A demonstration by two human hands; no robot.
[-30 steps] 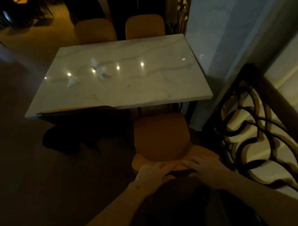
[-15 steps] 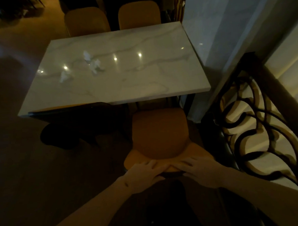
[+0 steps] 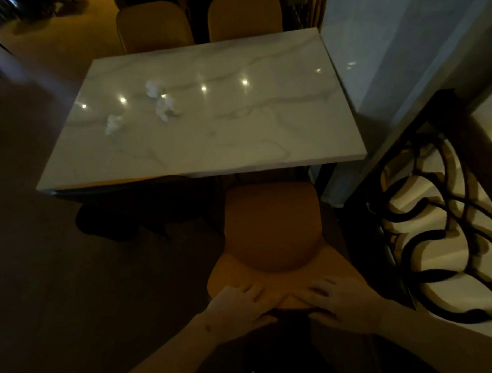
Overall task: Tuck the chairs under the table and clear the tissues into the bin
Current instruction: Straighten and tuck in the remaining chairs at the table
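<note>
1. The near orange chair [image 3: 272, 230] stands at the near right side of the table, its seat front reaching to the table's near edge and its backrest toward the person.
2. The left hand [image 3: 239, 308] grips the top rim of that chair's backrest, fingers laid over the front face and thumb curled behind.
3. The right hand [image 3: 343, 300] grips the same rim just beside the left, fingers spread over the front and thumb wrapped under the edge; the two hands almost meet at the middle of the rim.
4. The marble table [image 3: 237, 136] has a pale, veined, glossy top showing a row of small light reflections.
5. Three crumpled white tissues lie on the table's left half: one [image 3: 153, 87] farthest away, one [image 3: 166, 107] just nearer and beside it, and one [image 3: 113, 124] apart to the left.
6. Two more orange chairs stand at the far side, the left one [image 3: 154, 28] and the right one [image 3: 244, 15], their backrests rising above the table's far edge.
7. A dark chair [image 3: 144, 202] sits mostly under the near left part of the table, hard to make out in the shadow.
8. A pale wall panel [image 3: 402, 52] runs along the table's right edge, and a dark scrolled metal railing [image 3: 438, 220] stands to the right of the near chair.
</note>
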